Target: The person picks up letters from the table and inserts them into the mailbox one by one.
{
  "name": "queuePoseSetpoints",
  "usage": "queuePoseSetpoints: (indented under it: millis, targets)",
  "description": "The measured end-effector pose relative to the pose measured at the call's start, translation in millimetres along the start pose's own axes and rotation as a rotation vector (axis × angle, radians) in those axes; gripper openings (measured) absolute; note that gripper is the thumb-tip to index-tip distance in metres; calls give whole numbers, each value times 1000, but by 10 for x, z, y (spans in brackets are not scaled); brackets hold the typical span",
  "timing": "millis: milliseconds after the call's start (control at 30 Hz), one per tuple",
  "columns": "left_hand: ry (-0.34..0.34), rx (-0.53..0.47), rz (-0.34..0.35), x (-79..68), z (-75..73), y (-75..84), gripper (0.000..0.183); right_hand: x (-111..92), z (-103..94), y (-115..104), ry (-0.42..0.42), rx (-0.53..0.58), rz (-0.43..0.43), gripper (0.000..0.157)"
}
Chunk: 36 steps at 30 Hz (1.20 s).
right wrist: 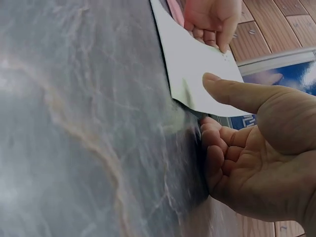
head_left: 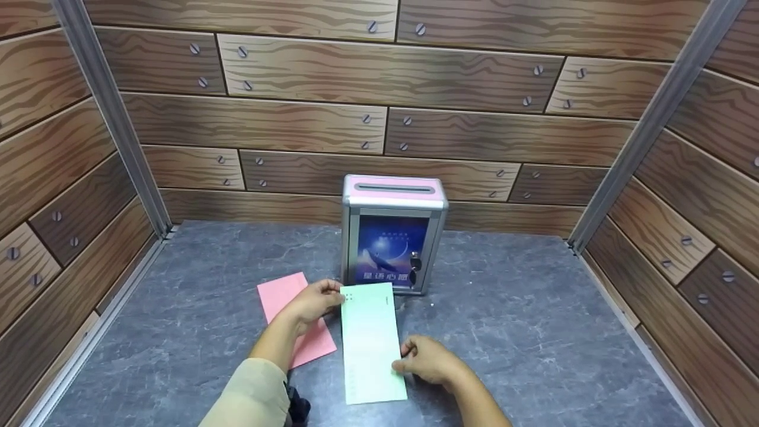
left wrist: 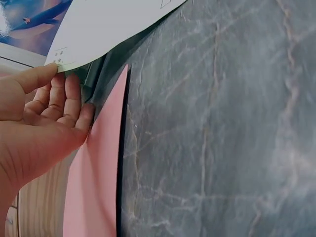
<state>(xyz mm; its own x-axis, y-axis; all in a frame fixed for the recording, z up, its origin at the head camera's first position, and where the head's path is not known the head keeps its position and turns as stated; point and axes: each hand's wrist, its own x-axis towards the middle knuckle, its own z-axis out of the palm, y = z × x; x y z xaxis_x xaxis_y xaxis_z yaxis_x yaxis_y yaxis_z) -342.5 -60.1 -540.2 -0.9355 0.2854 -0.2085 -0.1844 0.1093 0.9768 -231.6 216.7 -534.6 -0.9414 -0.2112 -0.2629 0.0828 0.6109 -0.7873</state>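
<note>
A light green envelope [head_left: 371,344] lies lengthwise in front of a pink-topped suggestion box. My left hand [head_left: 313,303] pinches its upper left corner, thumb on top, and in the left wrist view that edge bows upward. At its lower right edge is my right hand [head_left: 428,359]; in the right wrist view the thumb [right wrist: 232,91] lies over the paper and the curled fingers [right wrist: 217,143] sit below the edge. A pink envelope [head_left: 317,344] lies slanted on the tabletop, partly hidden under my left hand and wrist.
The suggestion box [head_left: 394,237] stands upright with a slot [head_left: 394,188] in its top, a blue picture on its front and keys [head_left: 415,261] hanging from the lock. Wood-patterned walls [head_left: 332,124] with metal corner posts enclose the grey marbled tabletop [head_left: 510,308].
</note>
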Motion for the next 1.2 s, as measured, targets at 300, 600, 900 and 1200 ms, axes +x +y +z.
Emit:
queuePoseSetpoints:
  millis: [300, 600, 900, 1200]
  targets:
    - [-69, -107, 8, -39, 52, 120, 19, -4, -28, 25, -27, 13, -2, 23]
    - [-7, -1, 51, -179, 110, 346, 20, -26, -26, 38, -25, 46, -35, 15]
    - [22, 45, 114, -267, 195, 595, 17, -20, -44, 62, -58, 205, -84, 13]
    - [-29, 26, 143, -315, 252, 731, 20, -6, -131, 62, -129, 313, -112, 24]
